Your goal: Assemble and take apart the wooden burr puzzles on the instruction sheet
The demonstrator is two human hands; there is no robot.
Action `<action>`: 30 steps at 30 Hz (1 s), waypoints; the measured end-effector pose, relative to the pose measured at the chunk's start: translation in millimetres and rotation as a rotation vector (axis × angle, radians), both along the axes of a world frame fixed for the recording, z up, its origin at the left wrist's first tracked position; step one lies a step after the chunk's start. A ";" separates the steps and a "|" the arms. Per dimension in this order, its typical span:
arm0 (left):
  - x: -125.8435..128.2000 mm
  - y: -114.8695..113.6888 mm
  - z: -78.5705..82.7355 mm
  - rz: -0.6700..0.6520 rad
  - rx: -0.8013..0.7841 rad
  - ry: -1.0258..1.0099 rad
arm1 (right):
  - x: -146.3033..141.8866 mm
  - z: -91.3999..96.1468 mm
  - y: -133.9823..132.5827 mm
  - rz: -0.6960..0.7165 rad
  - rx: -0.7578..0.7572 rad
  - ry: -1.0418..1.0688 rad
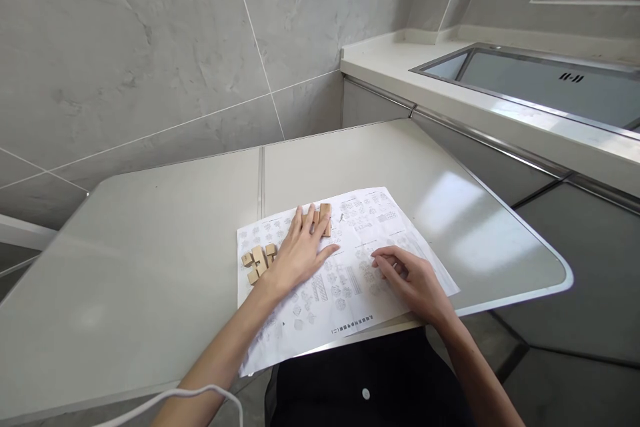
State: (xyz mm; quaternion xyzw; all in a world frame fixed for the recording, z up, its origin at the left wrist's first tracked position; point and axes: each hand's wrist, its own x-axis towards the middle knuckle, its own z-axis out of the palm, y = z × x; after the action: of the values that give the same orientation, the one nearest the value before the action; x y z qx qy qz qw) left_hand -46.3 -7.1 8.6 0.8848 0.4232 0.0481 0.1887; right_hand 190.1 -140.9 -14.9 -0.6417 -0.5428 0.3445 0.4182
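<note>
A printed sheet of diagrams lies on the pale table, its near edge hanging over the table's front. My left hand lies flat on the sheet with fingers stretched out, its fingertips touching a wooden block. Several smaller wooden puzzle pieces sit just left of that hand's wrist. My right hand rests on the sheet's right part, fingers curled down against the paper; nothing shows in it.
A grey tiled wall stands behind the table. To the right runs a white counter with a steel sink. A white cable crosses the lower left.
</note>
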 end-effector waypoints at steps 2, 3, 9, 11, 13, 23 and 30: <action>4.9 -5.8 -2.6 -0.049 0.015 -0.010 | -0.3 0.2 0.0 -0.003 -0.003 -0.001; 6.9 -8.5 -3.9 -0.070 0.022 -0.010 | -0.3 0.2 0.0 -0.004 -0.005 0.000; 12.8 -21.1 -6.1 -0.163 0.009 -0.001 | 0.2 -1.4 -0.1 -0.002 -0.018 0.002; 12.7 -23.9 -4.3 -0.205 -0.007 -0.026 | 0.1 -1.8 -0.2 -0.004 -0.021 0.003; 11.5 -25.4 -1.5 -0.256 -0.031 -0.047 | -0.1 -2.1 -0.2 -0.008 -0.021 0.001; -16.2 -8.7 8.4 -0.303 0.089 -0.100 | -1.7 -4.7 -0.2 -0.015 0.006 -0.112; -31.0 -1.7 6.9 -0.280 0.243 -0.128 | -14.0 -3.9 -1.1 0.005 0.086 -0.327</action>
State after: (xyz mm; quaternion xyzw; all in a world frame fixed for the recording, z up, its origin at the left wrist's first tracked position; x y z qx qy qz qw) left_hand -77.3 -8.8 15.5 0.9465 0.2742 0.1280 0.1120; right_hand 176.1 -142.0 -18.8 -0.6693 -0.6194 0.2132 0.3505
